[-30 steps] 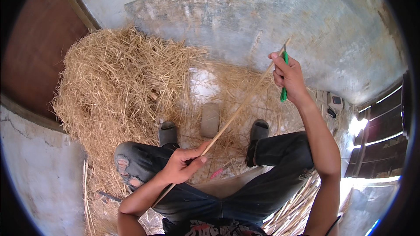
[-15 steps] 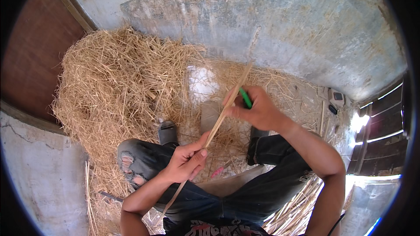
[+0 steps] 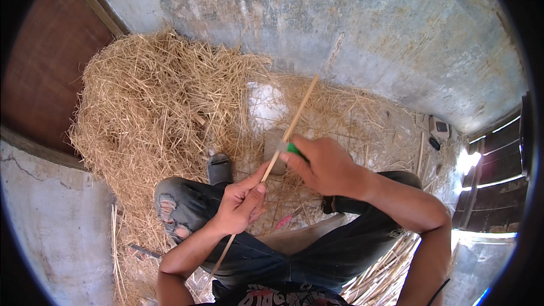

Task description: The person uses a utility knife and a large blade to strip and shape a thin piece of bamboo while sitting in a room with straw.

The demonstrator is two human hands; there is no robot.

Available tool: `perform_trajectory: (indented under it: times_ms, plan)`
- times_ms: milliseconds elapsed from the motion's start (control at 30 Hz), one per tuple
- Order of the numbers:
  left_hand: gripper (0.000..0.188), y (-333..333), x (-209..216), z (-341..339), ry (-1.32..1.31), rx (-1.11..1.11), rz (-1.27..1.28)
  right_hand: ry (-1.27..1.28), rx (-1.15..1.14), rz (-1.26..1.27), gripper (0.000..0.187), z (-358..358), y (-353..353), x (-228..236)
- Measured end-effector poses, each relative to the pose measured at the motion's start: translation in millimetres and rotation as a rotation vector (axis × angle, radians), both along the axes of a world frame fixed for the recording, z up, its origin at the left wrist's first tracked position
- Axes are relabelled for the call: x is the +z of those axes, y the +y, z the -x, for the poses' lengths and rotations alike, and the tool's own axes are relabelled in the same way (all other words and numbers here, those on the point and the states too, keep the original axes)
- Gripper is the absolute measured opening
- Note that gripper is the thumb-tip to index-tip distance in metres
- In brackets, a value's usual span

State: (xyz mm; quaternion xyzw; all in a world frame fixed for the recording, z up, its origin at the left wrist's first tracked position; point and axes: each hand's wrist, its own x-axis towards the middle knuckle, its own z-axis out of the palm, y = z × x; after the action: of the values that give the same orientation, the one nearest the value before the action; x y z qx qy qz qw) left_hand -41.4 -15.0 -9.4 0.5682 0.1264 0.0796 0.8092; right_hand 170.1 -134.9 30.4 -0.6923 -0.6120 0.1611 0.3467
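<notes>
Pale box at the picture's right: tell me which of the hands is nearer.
Right. The right hand is left of the pale box and lower in the picture; the left hand is farther left and even lower.

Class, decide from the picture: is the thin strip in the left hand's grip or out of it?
In: the thin strip shows on both sides of the left hand, its thumb against it.

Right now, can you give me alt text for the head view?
A person's left hand grips a thin strip while the right hand holds a green tool at it. A straw heap lies to the left, by a grey wall.
</notes>
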Motion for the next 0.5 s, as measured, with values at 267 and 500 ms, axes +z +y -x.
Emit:
perform_trajectory:
  times_ms: [267, 500]
  plan:
    - [0.053, 9.9, 8.0, -1.7, 0.047, -0.02, -0.054, -0.063, -0.036, 0.058, 0.034, -26.8, 7.9, -2.0]
    - [0.051, -1.5, -0.1, 27.3, -0.005, -0.198, 0.031, 0.118, -0.851, -0.19, 0.048, -165.1, -20.6, 4.5]
